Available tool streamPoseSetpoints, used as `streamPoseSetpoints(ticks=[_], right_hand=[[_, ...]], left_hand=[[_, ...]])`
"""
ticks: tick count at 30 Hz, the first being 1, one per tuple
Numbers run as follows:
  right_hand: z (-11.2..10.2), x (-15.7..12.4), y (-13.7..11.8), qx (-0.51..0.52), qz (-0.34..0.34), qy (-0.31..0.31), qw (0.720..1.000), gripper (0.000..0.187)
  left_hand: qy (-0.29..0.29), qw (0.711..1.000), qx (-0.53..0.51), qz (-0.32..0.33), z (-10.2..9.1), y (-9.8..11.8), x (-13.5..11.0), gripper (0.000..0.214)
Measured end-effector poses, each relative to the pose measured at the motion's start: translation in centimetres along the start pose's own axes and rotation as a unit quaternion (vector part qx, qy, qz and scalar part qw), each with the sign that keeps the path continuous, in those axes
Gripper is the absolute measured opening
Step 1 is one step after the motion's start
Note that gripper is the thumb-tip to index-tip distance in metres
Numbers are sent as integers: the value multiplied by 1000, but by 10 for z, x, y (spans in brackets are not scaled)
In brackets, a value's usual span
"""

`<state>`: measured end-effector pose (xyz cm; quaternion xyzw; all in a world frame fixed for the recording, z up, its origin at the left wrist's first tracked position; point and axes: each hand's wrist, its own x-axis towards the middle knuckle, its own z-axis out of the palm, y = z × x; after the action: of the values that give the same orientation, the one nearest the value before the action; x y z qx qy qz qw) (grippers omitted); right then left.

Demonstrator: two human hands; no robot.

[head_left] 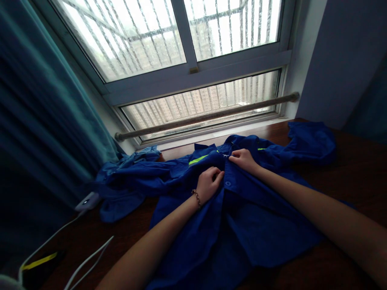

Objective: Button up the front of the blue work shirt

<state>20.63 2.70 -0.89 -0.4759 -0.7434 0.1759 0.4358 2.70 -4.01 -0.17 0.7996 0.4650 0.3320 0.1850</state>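
A blue work jacket [272, 225] with yellow-green strips lies spread on the dark wooden table, its sleeves reaching out to both sides. My left hand [209, 183], with a bracelet at the wrist, pinches the jacket's left front edge about mid-chest. Higher up, close to the collar, my right hand [242, 159] has its fingers closed on the other front edge. A round button [227, 183] shows on the placket just below and between the hands. Under the chest the two front panels part, and the lower hem falls open toward me.
Another, lighter blue garment [121, 205] lies at the left beside a white power strip [87, 201] with a cable. White cords [89, 257] and a dark thing with a yellow strip [39, 261] are at lower left. A rail [208, 117] crosses the window; a teal curtain [54, 100] hangs left.
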Motion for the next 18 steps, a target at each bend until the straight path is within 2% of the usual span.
streamPoseSetpoints(ticks=[2, 5, 9, 11, 13, 15, 18], right_hand=[[-1, 1, 1, -11, 8, 32, 999, 30], [-1, 1, 3, -28, 0, 52, 998, 30], [-1, 0, -3, -83, -20, -11, 996, 20], [-4, -3, -15, -148, -38, -38, 988, 11], [-9, -7, -33, -226, -77, -28, 971, 21], [-12, -12, -54, -277, -141, -32, 950, 26], [-11, -21, -77, -280, -235, -124, 922, 18]], left_hand=[[-64, 986, -131, -86, -1, 5, 3, 37], [-172, 935, -253, -180, -1, 10, 3, 40], [-242, 895, -295, -230, 2, 5, 1, 35], [-241, 877, -333, -249, 2, -2, 2, 31], [-207, 856, -386, -276, 0, -10, 5, 27], [-150, 836, -426, -313, -1, -17, 9, 23], [-64, 816, -449, -359, -3, -27, 14, 16]])
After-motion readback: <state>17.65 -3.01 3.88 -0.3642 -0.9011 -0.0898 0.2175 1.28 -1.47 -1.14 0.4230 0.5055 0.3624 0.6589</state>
